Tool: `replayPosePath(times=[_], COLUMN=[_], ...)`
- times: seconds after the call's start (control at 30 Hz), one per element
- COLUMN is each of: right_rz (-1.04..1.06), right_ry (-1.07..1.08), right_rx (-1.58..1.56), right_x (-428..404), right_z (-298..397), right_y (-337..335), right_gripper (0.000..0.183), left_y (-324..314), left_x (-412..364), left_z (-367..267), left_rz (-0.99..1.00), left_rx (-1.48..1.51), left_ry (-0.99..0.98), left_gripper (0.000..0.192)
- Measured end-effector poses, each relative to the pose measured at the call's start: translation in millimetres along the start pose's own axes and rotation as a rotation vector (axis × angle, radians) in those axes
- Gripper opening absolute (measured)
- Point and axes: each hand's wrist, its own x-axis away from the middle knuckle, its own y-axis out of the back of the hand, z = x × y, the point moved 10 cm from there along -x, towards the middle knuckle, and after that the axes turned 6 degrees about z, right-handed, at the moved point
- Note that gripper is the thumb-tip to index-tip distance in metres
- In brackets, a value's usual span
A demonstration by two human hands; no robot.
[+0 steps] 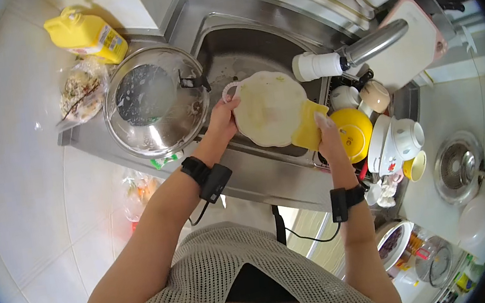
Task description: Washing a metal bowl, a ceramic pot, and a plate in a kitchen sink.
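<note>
A white scalloped dish (266,107) with a looped handle is held over the stainless steel sink (251,37). My left hand (223,115) grips it at the left side, close to the handle. In my right hand (327,132) is a yellow sponge cloth (310,127), which lies against the dish's right rim. Pale yellowish smears mark the dish's surface. To the right above it hangs the white faucet head (316,65) on its metal spout; no running water shows. Foam is visible on my right fingers.
A wet steel pan (164,143) with suds stands left of the sink, beside a yellow jug (88,38) and a plastic bag of food scraps (83,91). At right, a yellow bowl (353,131) and several white bowls (406,138) fill a rack. A cutting board (406,40) leans behind.
</note>
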Motion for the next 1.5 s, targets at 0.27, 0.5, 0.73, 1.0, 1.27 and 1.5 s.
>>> replayPosePath(times=[0.27, 0.5, 0.73, 1.0, 1.27, 1.5], right_rz=[-0.013, 0.152, 0.178, 0.148, 0.773, 0.413], right_ry=[-0.168, -0.078, -0.127, -0.101, 0.218, 0.882], right_rx=[-0.545, -0.244, -0.938, -0.911, -0.786, 1.229], right_x=[-48.5, -74.4, -95.2, -81.7, -66.2, -49.1], right_z=[-91.5, -116.9, -88.4, -37.6, 11.1, -20.5], right_y=[13.1, -28.4, -100.1, -133.8, -182.2, -164.0], right_gripper=[0.029, 0.029, 0.032, 0.028, 0.022, 0.026], left_y=[-67.2, -132.1, -128.1, -71.7, -66.6, -69.4], left_x=[7.0, 43.1, 43.2, 18.4, 9.6, 3.3], left_z=[-21.4, -36.1, -35.4, -29.4, -41.5, -63.4], left_rz=[0.113, 0.058, 0.067, 0.005, 0.080, 0.110], left_rx=[-0.295, -1.621, -1.607, -0.703, -0.448, -0.292], left_ry=[-0.285, -0.826, -0.805, -0.288, -0.225, -0.162], left_gripper=[0.018, 0.022, 0.038, 0.034, 0.035, 0.038])
